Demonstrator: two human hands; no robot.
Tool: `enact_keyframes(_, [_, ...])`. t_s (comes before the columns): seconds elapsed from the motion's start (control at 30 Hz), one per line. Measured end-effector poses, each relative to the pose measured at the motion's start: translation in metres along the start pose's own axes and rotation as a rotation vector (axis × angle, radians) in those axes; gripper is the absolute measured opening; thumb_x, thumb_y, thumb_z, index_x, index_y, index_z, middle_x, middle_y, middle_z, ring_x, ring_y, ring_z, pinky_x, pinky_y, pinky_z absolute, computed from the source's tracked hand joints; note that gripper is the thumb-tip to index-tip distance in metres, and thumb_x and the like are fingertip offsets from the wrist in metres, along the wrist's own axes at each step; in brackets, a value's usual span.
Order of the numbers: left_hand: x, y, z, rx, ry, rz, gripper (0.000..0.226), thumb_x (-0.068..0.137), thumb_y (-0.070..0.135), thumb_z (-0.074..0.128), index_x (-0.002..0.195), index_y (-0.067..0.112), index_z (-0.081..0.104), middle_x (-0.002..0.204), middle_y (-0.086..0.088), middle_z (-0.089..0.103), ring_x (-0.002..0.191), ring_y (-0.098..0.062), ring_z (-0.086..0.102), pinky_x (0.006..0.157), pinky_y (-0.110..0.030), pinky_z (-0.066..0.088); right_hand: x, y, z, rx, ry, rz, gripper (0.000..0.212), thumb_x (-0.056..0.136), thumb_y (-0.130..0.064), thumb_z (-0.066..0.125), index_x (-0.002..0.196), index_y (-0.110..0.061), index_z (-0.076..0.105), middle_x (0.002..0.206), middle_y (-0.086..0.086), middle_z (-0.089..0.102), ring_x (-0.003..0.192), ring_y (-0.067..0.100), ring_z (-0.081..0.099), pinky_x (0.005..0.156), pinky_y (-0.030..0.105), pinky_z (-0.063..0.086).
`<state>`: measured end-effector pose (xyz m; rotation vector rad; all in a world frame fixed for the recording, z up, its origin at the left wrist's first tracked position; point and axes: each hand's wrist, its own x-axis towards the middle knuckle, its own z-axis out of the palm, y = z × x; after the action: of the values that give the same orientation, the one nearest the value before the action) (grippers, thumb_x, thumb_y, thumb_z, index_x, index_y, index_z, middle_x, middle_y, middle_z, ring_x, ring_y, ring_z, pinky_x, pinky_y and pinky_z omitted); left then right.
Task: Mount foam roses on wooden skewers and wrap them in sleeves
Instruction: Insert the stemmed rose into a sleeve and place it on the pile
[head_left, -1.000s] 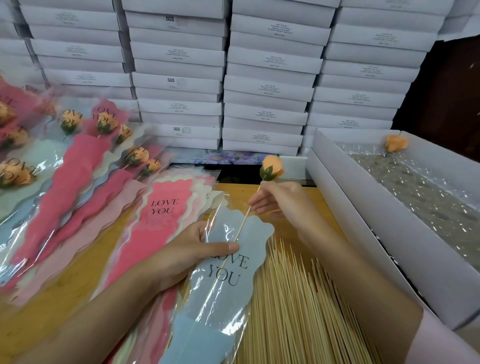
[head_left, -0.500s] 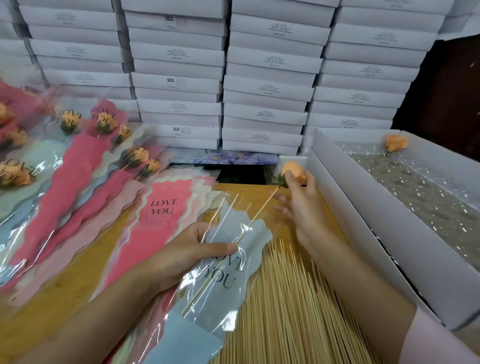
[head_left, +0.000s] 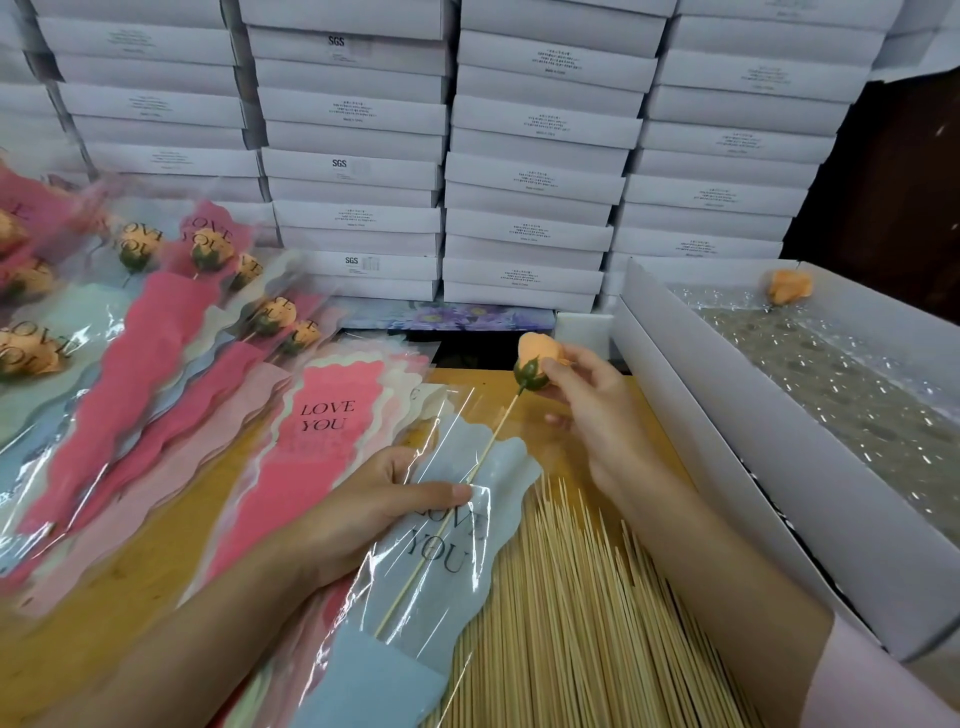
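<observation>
Pushing orange foam rose (head_left: 537, 356) on thin wooden skewer (head_left: 485, 454) deeper into pale blue cellophane sleeve (head_left: 462, 571) than a moment ago.
Pinching soft, crushable bloom with right hand (head_left: 592, 415), clamping slippery sleeve under left hand (head_left: 374, 514); likely safer by green calyx (head_left: 529, 375). Counted: one spare rose (head_left: 789, 287) in white carton (head_left: 727, 415), roughly eight wrapped roses (head_left: 210, 252), loose skewers (head_left: 582, 623) past counting.

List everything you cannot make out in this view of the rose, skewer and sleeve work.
All in the head view:
- Small print on the stacked white boxes: too small to read.
- Lower tip of the skewer: lost under film glare where it meets the blue sleeve.
- Finished roses at far left: blurred and cut off by the frame edge.
- Spare skewers: near ends cut off by the bottom edge.
</observation>
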<state>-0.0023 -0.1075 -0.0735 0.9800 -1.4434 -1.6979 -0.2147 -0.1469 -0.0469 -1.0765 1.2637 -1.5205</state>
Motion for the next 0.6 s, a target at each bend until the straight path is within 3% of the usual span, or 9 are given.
enact_keyframes(0.07, [0.0001, 0.0000, -0.0013, -0.006, 0.026, -0.016, 0.039, 0.060, 0.021, 0.085, 0.082, -0.007, 0.067, 0.083, -0.021, 0.068, 0.068, -0.026, 0.069, 0.064, -0.029, 0.057, -0.0010, -0.0002, 0.0023, -0.040, -0.044, -0.005, 0.015, 0.094, -0.019, 0.062, 0.098, -0.033, 0.063, 0.101, -0.009, 0.069, 0.076, -0.003, 0.068, 0.053, 0.015, 0.047])
enact_keyframes(0.1, [0.0001, 0.0009, -0.0005, -0.005, 0.029, -0.020, 0.037, 0.062, 0.019, 0.084, 0.084, -0.006, 0.068, 0.083, -0.021, 0.068, 0.069, -0.027, 0.069, 0.064, -0.030, 0.057, -0.0015, -0.0004, 0.0033, -0.056, -0.061, -0.006, 0.015, 0.093, -0.019, 0.063, 0.097, -0.033, 0.063, 0.101, -0.009, 0.069, 0.075, -0.003, 0.068, 0.053, 0.015, 0.047])
enact_keyframes(0.2, [-0.0012, 0.0037, 0.0028, -0.003, 0.002, -0.001, 0.008, 0.070, 0.011, 0.082, 0.075, 0.009, 0.076, 0.076, -0.010, 0.072, 0.067, -0.020, 0.069, 0.062, -0.025, 0.056, -0.0027, 0.0000, 0.0048, -0.084, -0.104, -0.012, 0.015, 0.091, -0.020, 0.065, 0.099, -0.033, 0.063, 0.103, -0.007, 0.068, 0.080, 0.001, 0.067, 0.053, 0.015, 0.046])
enact_keyframes(0.3, [-0.0017, 0.0051, 0.0036, -0.008, -0.002, 0.011, 0.014, 0.073, 0.012, 0.075, 0.065, 0.024, 0.077, 0.064, 0.002, 0.071, 0.058, -0.012, 0.069, 0.055, -0.019, 0.053, -0.0036, -0.0005, 0.0050, -0.106, -0.134, -0.017, 0.016, 0.091, -0.020, 0.066, 0.099, -0.033, 0.063, 0.109, -0.004, 0.068, 0.086, 0.007, 0.067, 0.056, 0.017, 0.046])
enact_keyframes(0.5, [0.0003, 0.0021, 0.0011, 0.002, 0.022, 0.006, 0.009, 0.068, 0.021, 0.083, 0.064, 0.019, 0.074, 0.070, -0.007, 0.072, 0.062, -0.021, 0.070, 0.060, -0.027, 0.055, -0.0058, -0.0025, 0.0045, -0.131, -0.181, -0.022, 0.011, 0.091, -0.022, 0.065, 0.098, -0.031, 0.067, 0.102, -0.005, 0.071, 0.087, 0.009, 0.068, 0.060, 0.019, 0.049])
enact_keyframes(0.6, [0.0019, -0.0004, -0.0008, 0.005, 0.042, -0.013, 0.021, 0.060, 0.025, 0.087, 0.073, 0.015, 0.075, 0.078, -0.014, 0.070, 0.067, -0.026, 0.070, 0.065, -0.033, 0.058, -0.0059, -0.0034, 0.0043, -0.168, -0.193, -0.032, 0.010, 0.092, -0.022, 0.065, 0.098, -0.030, 0.067, 0.099, -0.007, 0.071, 0.083, 0.005, 0.067, 0.060, 0.020, 0.050])
